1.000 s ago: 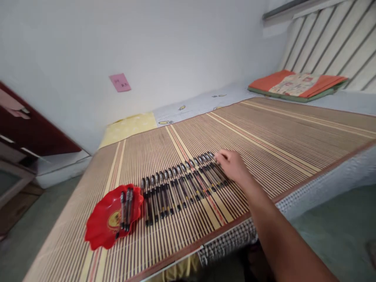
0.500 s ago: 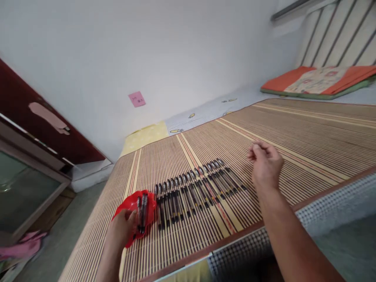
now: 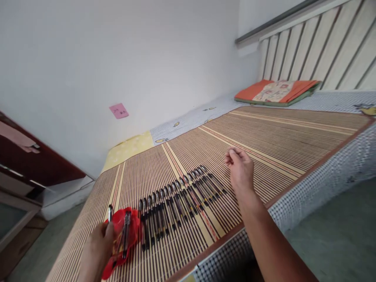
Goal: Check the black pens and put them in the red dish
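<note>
Black-capped pen [image 3: 110, 214] now lifted in left hand [image 3: 98, 247].

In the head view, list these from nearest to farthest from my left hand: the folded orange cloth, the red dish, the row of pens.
From your left hand:
1. Red dish: right beside it, partly hidden by the hand.
2. Row of pens: just right of the dish.
3. Folded orange cloth: far off, toward the upper right.
</note>
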### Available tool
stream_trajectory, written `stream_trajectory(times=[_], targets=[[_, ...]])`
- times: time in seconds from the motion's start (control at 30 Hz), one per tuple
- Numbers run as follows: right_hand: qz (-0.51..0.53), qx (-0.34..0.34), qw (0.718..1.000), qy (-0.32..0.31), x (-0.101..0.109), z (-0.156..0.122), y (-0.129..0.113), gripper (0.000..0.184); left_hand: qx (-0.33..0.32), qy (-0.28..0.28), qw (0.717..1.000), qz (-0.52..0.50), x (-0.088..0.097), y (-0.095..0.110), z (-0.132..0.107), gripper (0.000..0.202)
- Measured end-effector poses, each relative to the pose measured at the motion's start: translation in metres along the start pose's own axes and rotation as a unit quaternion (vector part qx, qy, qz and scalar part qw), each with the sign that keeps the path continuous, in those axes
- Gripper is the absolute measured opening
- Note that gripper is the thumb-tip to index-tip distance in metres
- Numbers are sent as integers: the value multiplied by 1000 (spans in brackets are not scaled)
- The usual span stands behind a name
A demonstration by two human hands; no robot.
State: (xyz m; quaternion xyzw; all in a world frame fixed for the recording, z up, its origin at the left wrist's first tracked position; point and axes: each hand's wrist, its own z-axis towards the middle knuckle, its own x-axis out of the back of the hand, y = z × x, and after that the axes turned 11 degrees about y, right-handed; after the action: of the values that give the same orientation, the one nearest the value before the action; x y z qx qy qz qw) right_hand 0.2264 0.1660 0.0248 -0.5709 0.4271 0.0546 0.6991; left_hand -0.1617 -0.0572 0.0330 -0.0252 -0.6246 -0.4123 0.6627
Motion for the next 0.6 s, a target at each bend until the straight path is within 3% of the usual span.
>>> stream_trajectory(times=[0.07, 0.17, 0.23, 0.3, 0.37, 0.43, 0.6], targets=[[-5, -23, 999, -35, -4, -8, -4, 21, 33, 9, 974, -224, 4, 37, -32, 23], [-51, -47, 987, -147, -12, -29, -15, 16, 17, -114, 860, -496, -2, 102, -84, 31], [-93, -55, 963, -246, -17, -46, -24, 15, 52, -172, 791, -585, -9, 137, -110, 35], [-130, -67, 929, -340, -23, -63, -33, 19, 75, -207, 753, -621, -15, 158, -124, 38], [-151, -80, 897, -407, -28, -78, -38, 22, 81, -227, 738, -630, -21, 163, -130, 39], [-165, -95, 876, -444, -32, -89, -40, 23, 72, -225, 742, -628, -27, 161, -130, 37], [-193, -120, 861, -455, -36, -100, -34, 25, 13, -154, 795, -587, -39, 150, -132, 31]])
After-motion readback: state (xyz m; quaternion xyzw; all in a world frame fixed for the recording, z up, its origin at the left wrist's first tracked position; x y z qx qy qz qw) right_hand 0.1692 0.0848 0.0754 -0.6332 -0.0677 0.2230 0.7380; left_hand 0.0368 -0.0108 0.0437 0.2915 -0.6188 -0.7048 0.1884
